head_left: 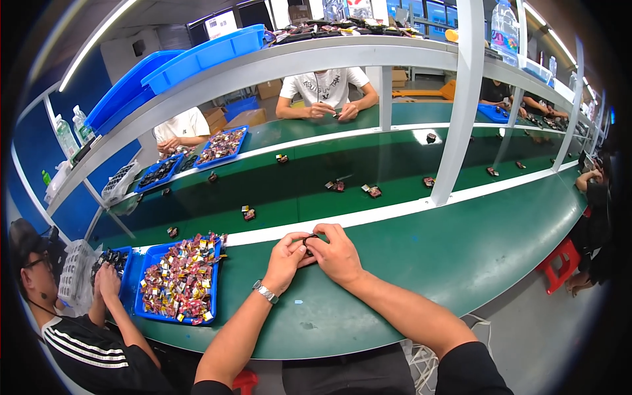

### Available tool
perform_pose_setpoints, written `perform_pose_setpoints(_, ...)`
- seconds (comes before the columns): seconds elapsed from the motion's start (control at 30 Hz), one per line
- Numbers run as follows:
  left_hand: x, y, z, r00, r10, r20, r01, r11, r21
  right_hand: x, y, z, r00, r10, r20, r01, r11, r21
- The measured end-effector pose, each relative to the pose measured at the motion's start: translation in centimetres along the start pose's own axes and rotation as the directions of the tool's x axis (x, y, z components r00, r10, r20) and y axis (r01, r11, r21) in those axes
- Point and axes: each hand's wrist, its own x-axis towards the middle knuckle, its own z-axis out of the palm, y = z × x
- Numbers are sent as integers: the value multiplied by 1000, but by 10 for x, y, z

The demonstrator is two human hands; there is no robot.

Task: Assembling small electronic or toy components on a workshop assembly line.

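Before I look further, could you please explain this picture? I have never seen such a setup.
No robot works here: the left hand and the right hand are a person's own bare hands. A wide fisheye camera on the person's head looks down, so straight edges bend near the rim. Together the hands hold a small dark part, mostly hidden, over the smooth green worktop. To their left stands a rectangular blue plastic tray heaped with small red, white and yellow pieces. Beyond a long white strip, more small pieces lie scattered on a dark green band.
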Motion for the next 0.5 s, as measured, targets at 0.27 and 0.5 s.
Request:
perform_pose_setpoints(0.27,1,4,-7,994,8,-105,-19,994,-105,35,20,19,896,348,277,-441,772,458)
perform_pose_setpoints(0.5,9,-3,-4,986,74,-150,-83,995,-58,87,87,85,689,714,123,-721,660,211)
